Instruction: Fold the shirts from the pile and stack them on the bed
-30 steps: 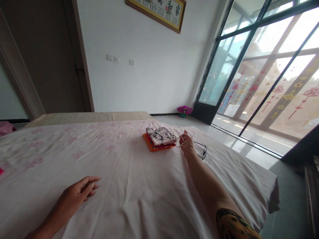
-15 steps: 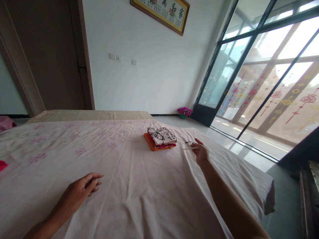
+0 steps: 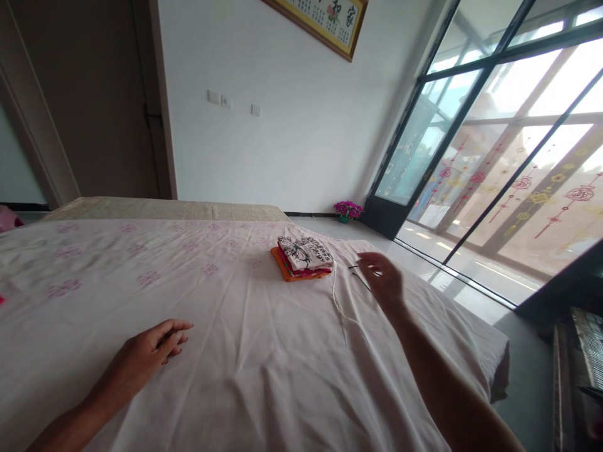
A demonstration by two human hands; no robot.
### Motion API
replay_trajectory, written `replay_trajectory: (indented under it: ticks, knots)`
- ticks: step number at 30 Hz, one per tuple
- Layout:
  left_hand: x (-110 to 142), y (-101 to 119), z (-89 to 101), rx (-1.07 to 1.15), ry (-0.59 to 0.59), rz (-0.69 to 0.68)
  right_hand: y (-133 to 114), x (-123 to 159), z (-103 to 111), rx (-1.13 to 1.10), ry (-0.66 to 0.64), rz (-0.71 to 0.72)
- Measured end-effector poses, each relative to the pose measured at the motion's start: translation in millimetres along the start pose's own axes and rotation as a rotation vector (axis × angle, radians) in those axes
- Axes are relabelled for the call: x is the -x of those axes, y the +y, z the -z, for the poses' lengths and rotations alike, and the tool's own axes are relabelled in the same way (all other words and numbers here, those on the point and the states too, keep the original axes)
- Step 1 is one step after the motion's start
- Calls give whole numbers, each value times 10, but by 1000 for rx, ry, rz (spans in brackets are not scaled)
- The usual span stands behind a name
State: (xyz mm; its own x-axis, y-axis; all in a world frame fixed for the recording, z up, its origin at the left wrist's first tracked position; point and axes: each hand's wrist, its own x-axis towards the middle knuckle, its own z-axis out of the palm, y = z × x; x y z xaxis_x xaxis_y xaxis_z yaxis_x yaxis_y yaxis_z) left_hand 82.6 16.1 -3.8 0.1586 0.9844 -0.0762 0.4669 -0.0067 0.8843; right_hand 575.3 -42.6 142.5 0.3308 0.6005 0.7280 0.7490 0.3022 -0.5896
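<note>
A small stack of folded cloths [image 3: 305,254] lies on the bed sheet [image 3: 264,351]. Its top piece is white with black print, with red and orange layers beneath. From its right side a white cord [image 3: 336,301] trails loosely over the sheet. Just right of that lies a thin black cord-like strip [image 3: 362,280]. My right hand [image 3: 382,279] hovers over the strip's end, fingers bent and apart, slightly blurred; whether it touches the strip is unclear. Lower left, my left hand [image 3: 157,345] holds nothing, its fingers loosely bent and apart, close above the sheet.
Beyond the sheet is a beige surface [image 3: 179,209] against the white wall. A pot of purple flowers [image 3: 348,210] stands on the floor by the glass door [image 3: 424,144]. At the lower right is a dark piece of furniture [image 3: 565,370]. A closed brown door [image 3: 94,94] is at left.
My right hand has let go of the white cord, which now lies on the sheet, and has turned over beside the black strip. My left hand stays almost still. The view has shifted slightly.
</note>
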Motion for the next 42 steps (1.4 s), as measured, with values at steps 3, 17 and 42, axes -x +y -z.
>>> replay_trajectory:
  ticks: [3, 17, 42]
  knots:
    - [-15, -33, 1, 10, -13, -4, 95, -71, -472, 233, -271, 88]
    - [34, 56, 9, -16, -17, 24, 505, -248, -1117, 844, -650, 506]
    - [45, 107, 13, -32, -35, 45, 698, -195, -1334, 856, -519, 581]
